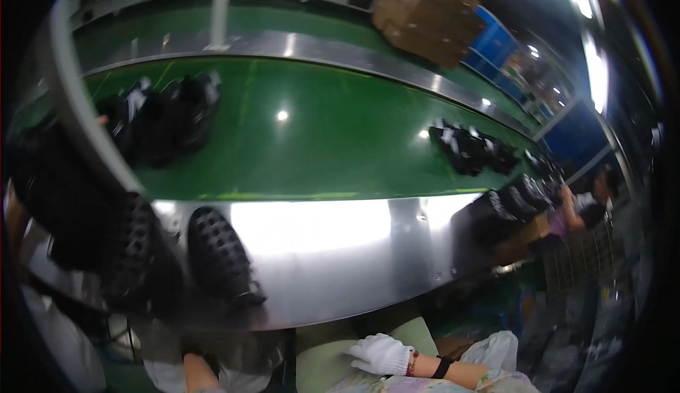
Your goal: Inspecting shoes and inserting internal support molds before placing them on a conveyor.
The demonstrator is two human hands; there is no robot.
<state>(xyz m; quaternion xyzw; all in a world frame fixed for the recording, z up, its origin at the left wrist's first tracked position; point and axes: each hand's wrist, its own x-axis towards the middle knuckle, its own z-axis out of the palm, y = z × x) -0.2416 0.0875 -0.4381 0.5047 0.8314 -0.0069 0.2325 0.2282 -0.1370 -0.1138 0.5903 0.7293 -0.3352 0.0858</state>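
My right hand (380, 354), in a white glove, lies flat on a pale green padded surface (326, 365) below the steel ledge and holds nothing. A bead bracelet and a black band sit on its wrist. My left forearm (200, 377) rises at the bottom left. Its hand is hidden in the dark under the ledge. Just above, two black shoes lie sole-up on the steel ledge (326, 251): one shoe (221, 255) near the middle-left, the other shoe (131, 251) beside it.
A green conveyor belt (312, 138) runs behind the ledge with a group of black shoes (170, 113) at the left and more black shoes (473, 148) at the right. A co-worker (588, 209) stands at the right by further shoes. Cardboard boxes (425, 17) are stacked at the back.
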